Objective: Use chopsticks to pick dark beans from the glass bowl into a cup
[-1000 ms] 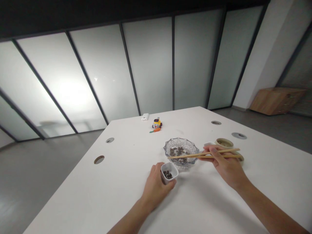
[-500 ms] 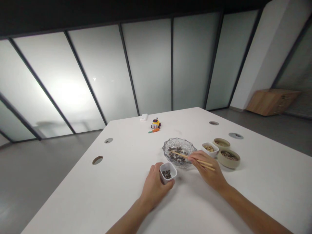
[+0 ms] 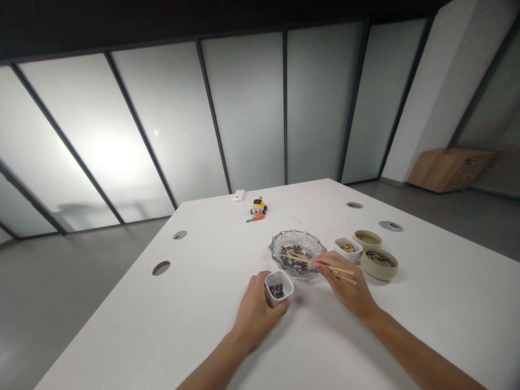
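My left hand [image 3: 260,306] is wrapped round a small white square cup [image 3: 289,290], tilted toward me, with several dark brown beans [image 3: 277,291] at its bottom. In my right hand [image 3: 345,284] is a pair of wooden chopsticks [image 3: 304,259]; their tips are a little apart and reach into a clear glass bowl [image 3: 276,239]. Dark beans [image 3: 298,250] lie scattered over the bowl's floor. Whether the tips hold a bean is too small to tell. The cup is just in front of the bowl, on its near left side.
Right of the bowl stand a white dish [image 3: 359,250] of pale pieces and two beige round bowls [image 3: 379,273], the nearer holding dark striped seeds. Farther back on the white table [image 3: 162,325] are a yellow toy car [image 3: 258,206], an orange carrot-shaped item [image 3: 255,218] and a white box [image 3: 239,196].
The chopstick tips have spread apart slightly inside the glass bowl. My left hand and the cup keep their place; the whole view has shifted a little.
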The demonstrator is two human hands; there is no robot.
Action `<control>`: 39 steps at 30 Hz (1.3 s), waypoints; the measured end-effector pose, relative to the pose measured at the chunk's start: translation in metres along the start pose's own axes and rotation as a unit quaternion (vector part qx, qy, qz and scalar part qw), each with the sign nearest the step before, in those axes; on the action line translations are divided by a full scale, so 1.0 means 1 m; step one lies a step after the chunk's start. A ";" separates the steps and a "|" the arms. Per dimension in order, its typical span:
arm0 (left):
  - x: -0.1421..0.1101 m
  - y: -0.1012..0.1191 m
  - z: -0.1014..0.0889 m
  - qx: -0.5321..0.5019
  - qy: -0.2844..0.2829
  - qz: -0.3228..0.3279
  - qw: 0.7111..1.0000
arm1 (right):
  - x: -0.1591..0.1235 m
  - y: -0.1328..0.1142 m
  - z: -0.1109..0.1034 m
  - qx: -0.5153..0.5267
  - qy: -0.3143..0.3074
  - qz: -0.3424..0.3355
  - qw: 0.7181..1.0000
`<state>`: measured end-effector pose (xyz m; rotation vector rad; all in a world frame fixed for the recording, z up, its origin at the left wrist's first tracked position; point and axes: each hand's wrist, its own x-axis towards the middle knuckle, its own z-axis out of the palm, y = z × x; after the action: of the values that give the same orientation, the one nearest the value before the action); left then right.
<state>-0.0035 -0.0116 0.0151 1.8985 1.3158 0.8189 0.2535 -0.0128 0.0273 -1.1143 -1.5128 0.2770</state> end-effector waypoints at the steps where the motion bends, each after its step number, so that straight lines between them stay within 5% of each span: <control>1: 0.000 0.000 0.000 0.000 0.000 0.000 1.000 | 0.000 0.000 0.000 0.003 -0.008 0.003 1.000; 23: 0.001 -0.001 0.000 0.001 -0.010 -0.010 1.000 | 0.001 -0.001 -0.005 -0.068 0.038 -0.123 0.989; 28: 0.002 -0.007 0.002 -0.012 0.005 -0.016 1.000 | 0.011 0.000 -0.021 -0.052 0.100 -0.032 0.993; 31: 0.003 -0.011 0.004 -0.025 0.019 -0.022 0.999 | 0.018 0.000 -0.028 0.104 0.131 0.068 0.984; 34: 0.005 -0.013 0.005 -0.031 0.034 -0.028 0.999 | 0.020 0.000 -0.031 0.242 0.103 0.143 0.954; 39: 0.005 -0.014 0.007 -0.031 0.041 -0.027 0.998 | 0.018 0.002 -0.032 0.225 0.025 0.162 0.961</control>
<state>-0.0037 -0.0044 0.0006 1.7904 1.3683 0.9097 0.2842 -0.0114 0.0468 -0.9835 -1.1377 0.7720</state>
